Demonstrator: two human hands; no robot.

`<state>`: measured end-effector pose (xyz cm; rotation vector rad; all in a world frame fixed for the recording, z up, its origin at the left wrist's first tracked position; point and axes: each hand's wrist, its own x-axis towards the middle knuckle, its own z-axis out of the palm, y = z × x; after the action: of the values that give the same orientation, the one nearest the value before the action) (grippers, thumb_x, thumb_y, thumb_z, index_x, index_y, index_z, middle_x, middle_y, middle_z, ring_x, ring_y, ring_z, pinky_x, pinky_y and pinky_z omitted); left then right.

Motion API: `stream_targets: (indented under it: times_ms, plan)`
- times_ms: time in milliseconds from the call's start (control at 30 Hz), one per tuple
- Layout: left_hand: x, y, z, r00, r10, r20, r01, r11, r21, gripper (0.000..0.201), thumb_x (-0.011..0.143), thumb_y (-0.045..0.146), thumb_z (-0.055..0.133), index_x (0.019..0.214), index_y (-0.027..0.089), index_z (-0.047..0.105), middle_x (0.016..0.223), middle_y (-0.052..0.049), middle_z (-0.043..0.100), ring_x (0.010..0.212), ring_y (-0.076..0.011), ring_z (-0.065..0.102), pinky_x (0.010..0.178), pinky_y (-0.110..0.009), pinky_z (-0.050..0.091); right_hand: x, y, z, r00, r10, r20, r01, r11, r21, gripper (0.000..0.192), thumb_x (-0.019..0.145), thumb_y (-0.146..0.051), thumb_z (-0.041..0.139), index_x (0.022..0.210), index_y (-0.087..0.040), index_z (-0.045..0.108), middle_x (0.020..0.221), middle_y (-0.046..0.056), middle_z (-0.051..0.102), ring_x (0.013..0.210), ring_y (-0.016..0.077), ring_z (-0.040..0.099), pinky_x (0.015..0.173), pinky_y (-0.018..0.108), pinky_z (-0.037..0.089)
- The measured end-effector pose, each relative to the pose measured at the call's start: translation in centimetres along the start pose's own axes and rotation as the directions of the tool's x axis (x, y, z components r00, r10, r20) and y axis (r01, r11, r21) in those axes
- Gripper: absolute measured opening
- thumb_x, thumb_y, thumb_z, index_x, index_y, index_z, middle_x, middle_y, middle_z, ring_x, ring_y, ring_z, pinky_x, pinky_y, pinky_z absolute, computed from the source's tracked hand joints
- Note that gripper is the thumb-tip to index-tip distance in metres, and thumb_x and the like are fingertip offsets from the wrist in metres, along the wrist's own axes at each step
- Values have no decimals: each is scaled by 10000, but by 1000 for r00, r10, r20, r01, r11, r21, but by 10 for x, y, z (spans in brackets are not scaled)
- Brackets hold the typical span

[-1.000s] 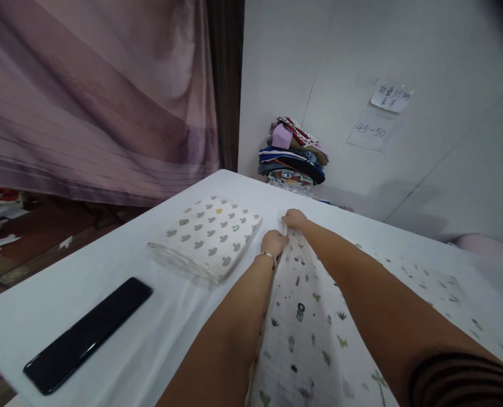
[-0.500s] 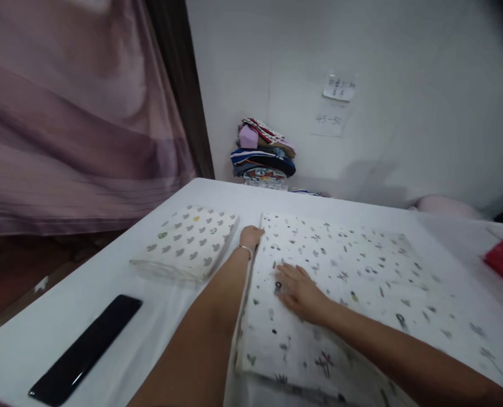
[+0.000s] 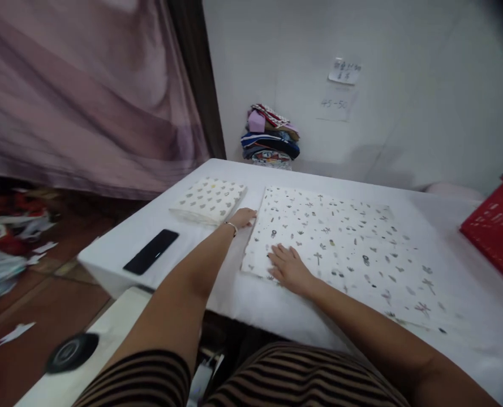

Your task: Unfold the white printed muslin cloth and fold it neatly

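A white cloth with small printed figures lies spread flat on the white table. My right hand presses flat on the cloth's near left corner, fingers apart. My left hand, with a bracelet on the wrist, rests at the cloth's left edge, fingers curled against the fabric; whether it grips the edge I cannot tell. A folded white cloth with grey shapes lies just left of my left hand.
A black phone lies near the table's left edge. A pile of folded clothes sits against the far wall. A red box stands at the right. A pink curtain hangs on the left; scraps litter the floor.
My right hand has come back from the cloth's far corner to its near left corner. The cloth now lies spread flat. The view has pulled back from the table.
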<state>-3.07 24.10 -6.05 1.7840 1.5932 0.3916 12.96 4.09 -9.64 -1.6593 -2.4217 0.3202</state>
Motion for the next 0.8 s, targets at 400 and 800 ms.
stream_targets:
  times_ms: [400,800]
  plan:
    - [-148,-74,8,993,-2,-115,-11,993,-120,187,772,319,558,795,172,670,782,-16,687,616,-115,576,602,-223,438,-32,-19,0,995,-87,-58,91,993,71,408,909,-268,361,1282,-179,499,1413,103,407,1349,232,264,1080,484,210]
    - [-189,-51,41,960,-13,-281,71,978,197,275,770,455,581,866,208,653,945,-44,659,863,-182,585,728,-256,413,-31,-19,11,993,-109,36,110,994,-12,463,923,-320,335,1355,-177,421,1462,99,326,1366,241,218,1087,487,181]
